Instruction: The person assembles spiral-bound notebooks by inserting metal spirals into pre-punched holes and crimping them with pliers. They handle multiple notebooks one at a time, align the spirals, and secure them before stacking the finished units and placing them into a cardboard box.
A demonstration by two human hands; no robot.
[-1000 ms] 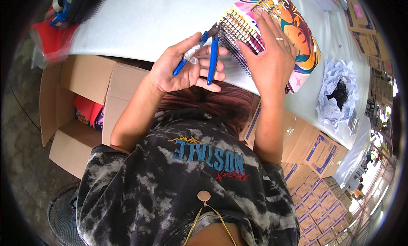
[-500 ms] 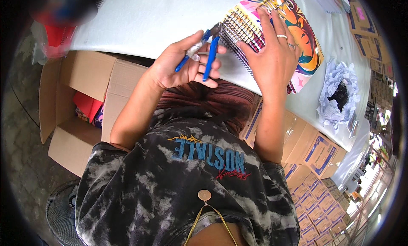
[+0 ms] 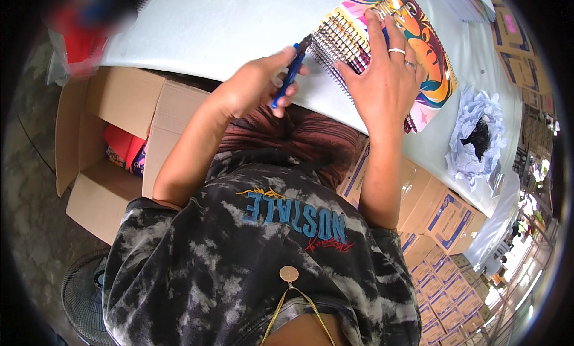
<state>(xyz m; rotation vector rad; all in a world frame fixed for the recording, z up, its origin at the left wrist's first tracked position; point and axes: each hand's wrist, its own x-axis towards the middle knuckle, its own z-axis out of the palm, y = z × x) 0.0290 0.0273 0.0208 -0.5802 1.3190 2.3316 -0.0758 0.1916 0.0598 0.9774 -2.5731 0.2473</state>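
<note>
My left hand (image 3: 254, 86) is closed around small blue-handled pliers (image 3: 288, 80), whose handles are squeezed together. Their dark jaws meet the wire coils at the near left corner of a stack of spiral notebooks (image 3: 431, 65). The top notebook has a colourful cover in orange, teal and pink. Across that cover and the rows of coils (image 3: 342, 38) lies my right hand (image 3: 388, 83), fingers stretched and spread, thumb by the coil edge. It wears rings. Whether a wire end sits between the jaws is too small to make out.
The notebooks lie on a white-covered table (image 3: 197, 29). A crumpled pale-blue bag (image 3: 463, 110) with dark bits inside stands to the right. More spiral notebooks (image 3: 469, 5) are at the far right. An open cardboard box (image 3: 122, 104), a fan (image 3: 84, 295) and stacked cartons (image 3: 457, 223) surround me.
My left fingers have closed, bringing the spread plier handles together, and that hand has turned over slightly. My right hand stays on the notebooks.
</note>
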